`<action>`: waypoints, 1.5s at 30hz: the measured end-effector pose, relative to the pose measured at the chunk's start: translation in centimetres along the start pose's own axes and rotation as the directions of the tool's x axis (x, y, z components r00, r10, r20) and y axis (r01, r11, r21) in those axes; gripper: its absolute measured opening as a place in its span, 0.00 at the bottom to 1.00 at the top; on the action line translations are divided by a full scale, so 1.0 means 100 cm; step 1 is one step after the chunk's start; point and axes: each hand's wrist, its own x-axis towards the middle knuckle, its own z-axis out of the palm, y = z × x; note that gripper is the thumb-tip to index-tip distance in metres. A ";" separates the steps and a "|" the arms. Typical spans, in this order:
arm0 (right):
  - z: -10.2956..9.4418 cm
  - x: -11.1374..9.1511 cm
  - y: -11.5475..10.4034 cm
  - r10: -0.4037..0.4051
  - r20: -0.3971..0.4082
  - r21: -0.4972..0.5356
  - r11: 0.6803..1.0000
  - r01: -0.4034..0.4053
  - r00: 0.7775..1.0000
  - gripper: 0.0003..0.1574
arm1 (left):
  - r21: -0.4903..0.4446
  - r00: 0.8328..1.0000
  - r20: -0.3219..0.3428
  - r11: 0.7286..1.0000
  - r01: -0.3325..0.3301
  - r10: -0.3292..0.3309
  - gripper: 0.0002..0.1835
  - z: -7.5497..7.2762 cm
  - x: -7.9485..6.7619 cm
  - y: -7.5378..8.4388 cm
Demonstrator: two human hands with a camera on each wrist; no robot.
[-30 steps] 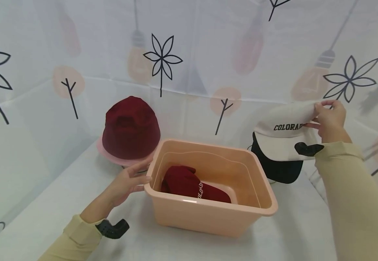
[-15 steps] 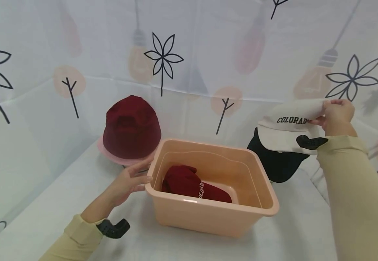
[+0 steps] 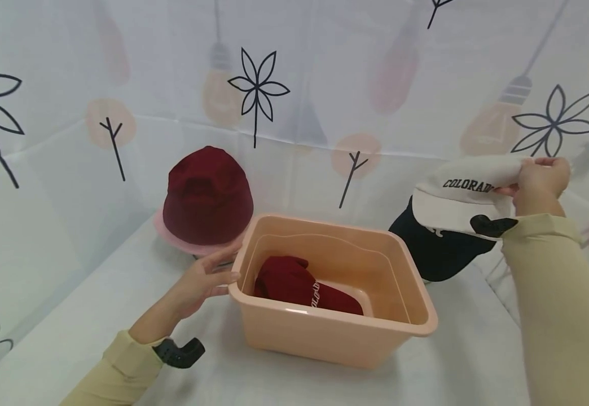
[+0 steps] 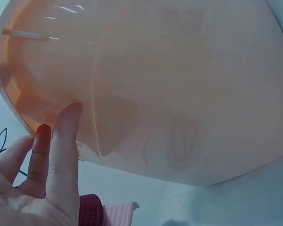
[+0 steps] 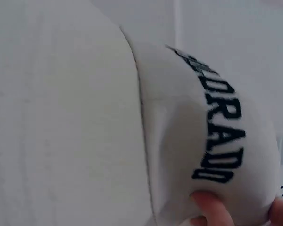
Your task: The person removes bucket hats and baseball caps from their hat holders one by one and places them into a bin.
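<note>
With fingers and thumb on its crown, my right hand [image 3: 543,180] pinches a cream baseball cap [image 3: 459,210] lettered COLORADO. In the right wrist view its brim [image 5: 70,117] fills the left side. A black cap [image 3: 434,248] shows below the cream one, partly covered by it. My left hand [image 3: 193,287] holds the left rim of a peach plastic basin [image 3: 315,341], thumb over the edge; in the left wrist view its other fingers [image 4: 63,141] lie against the outer wall. A dark red cap with white lettering [image 3: 284,280] lies inside the basin.
A dark red bucket hat [image 3: 208,197] sits on a pink hat [image 3: 180,243], left behind the basin. The white-covered table [image 3: 122,293] carries everything. A patterned curtain [image 3: 294,84] hangs close behind.
My right hand has moved right with the cream cap, exposing more of the black cap, which has tilted up. My left hand stays on the basin's rim.
</note>
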 end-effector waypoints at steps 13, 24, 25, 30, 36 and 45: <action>-0.027 0.066 0.015 -0.189 0.075 -0.113 0.974 0.197 0.979 0.09 | 0.001 1.000 0.027 1.000 -0.006 0.006 0.37 0.002 0.000 0.004; -0.025 0.037 -0.009 -0.246 0.102 -0.150 0.954 0.259 0.964 0.08 | 0.010 1.000 0.022 1.000 -0.002 0.001 0.37 0.001 -0.001 0.003; -0.022 0.029 -0.013 -0.246 0.097 -0.150 0.954 0.259 0.964 0.07 | 0.011 1.000 0.021 1.000 -0.003 0.003 0.37 0.001 -0.001 0.004; -0.014 0.013 -0.022 -0.214 0.091 -0.072 0.973 0.220 0.973 0.08 | 0.006 1.000 0.015 1.000 -0.014 0.014 0.36 -0.001 -0.001 0.006; -0.017 0.011 -0.016 -0.207 0.039 0.115 0.973 0.201 0.978 0.08 | -0.008 1.000 0.015 1.000 -0.004 0.004 0.37 0.000 0.001 0.005; -0.021 -0.003 -0.016 -0.195 0.049 0.433 0.888 0.155 0.980 0.10 | -0.009 1.000 0.018 1.000 -0.012 0.012 0.37 -0.001 0.000 0.000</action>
